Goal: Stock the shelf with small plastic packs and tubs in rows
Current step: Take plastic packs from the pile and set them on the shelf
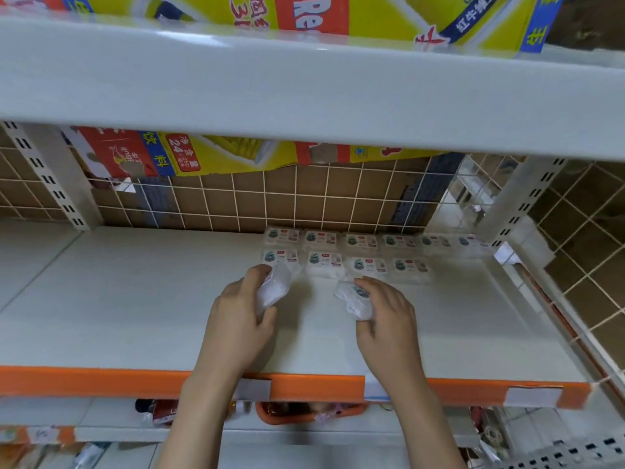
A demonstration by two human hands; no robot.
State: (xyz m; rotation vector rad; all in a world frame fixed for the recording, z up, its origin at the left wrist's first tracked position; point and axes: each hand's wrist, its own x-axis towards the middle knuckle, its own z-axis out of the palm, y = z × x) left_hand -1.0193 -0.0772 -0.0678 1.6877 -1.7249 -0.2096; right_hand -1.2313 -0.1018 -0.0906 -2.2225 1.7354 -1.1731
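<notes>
Head view: left hand grips clear pack, right hand grips second pack, both just before front row on shelf. Packs likely light, thin-walled, slippery; hold by sides. Back row beyond.

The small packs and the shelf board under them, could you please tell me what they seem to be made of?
Small packs: apparently clear glossy plastic with printed paper labels; white contents show through. Shelf board: seemingly white painted metal, smooth and matte, with an orange front strip, probably plastic.

Both hands forward, fingers curled
</notes>
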